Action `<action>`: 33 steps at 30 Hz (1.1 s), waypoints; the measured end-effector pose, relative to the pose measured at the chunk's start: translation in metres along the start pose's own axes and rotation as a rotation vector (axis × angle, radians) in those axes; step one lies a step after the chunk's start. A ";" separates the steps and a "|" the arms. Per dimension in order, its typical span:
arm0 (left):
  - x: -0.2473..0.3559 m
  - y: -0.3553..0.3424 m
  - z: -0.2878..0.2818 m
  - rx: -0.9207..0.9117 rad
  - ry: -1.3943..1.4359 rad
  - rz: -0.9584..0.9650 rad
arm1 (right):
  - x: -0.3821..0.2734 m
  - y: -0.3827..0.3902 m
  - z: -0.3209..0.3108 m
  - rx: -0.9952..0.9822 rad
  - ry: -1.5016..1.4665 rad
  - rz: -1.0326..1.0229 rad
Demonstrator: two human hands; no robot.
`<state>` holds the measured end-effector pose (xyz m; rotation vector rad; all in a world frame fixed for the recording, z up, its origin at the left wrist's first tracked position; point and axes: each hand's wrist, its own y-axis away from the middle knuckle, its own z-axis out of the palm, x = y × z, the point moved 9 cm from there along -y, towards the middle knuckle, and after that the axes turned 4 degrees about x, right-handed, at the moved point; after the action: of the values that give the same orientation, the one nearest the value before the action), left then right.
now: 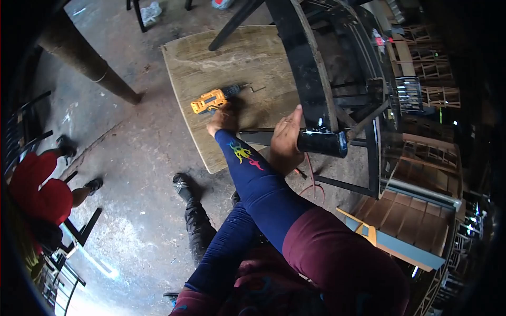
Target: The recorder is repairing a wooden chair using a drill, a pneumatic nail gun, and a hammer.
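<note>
Across the worn tan desk (187, 63), whose top is streaked, scuffed and rounded along its far edge, we have a yellow-and-black drill (213, 100) lying toward the left side, its chuck and bit pointing right. Our right hand (223, 118) is at the drill, its grip curled around the handle beneath the yellow body. Our arms cross, the right over the left, so our left hand (285, 139) sits farther right, against a black wooden frame (305, 68) that overlaps the desk's right side. That hand covers part of a black rail (322, 142); we cannot tell whether its grip closes around the rail or only presses on it.

Around us the concrete floor (132, 158) is stained and patchy, brightest at the lower left. A thick brown post (87, 58) stands left of the desk, and past it we see a person in red (42, 184). Red cable (315, 189) curls on the floor below the frame. Along the right, stacked wooden frames (437, 97) crowd the room, with a brown panel (408, 221) edged in pale blue nearer to us.
</note>
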<state>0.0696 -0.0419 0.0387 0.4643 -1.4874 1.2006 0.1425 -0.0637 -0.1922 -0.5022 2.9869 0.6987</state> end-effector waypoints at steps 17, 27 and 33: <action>0.073 -0.068 -0.076 -0.397 -0.349 0.140 | 0.137 0.309 -0.378 0.335 -0.081 -0.752; 0.098 -0.150 0.033 -1.372 -0.761 0.877 | 0.252 0.196 -0.248 0.378 -2.307 -0.242; 0.091 -0.138 0.066 -1.520 -0.639 0.948 | 0.220 0.158 -0.267 1.274 -1.375 -0.323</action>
<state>0.1203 -0.1261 0.1871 -1.0906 -2.7885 0.1704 -0.1046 -0.1135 0.0921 -0.1908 1.4475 -0.6711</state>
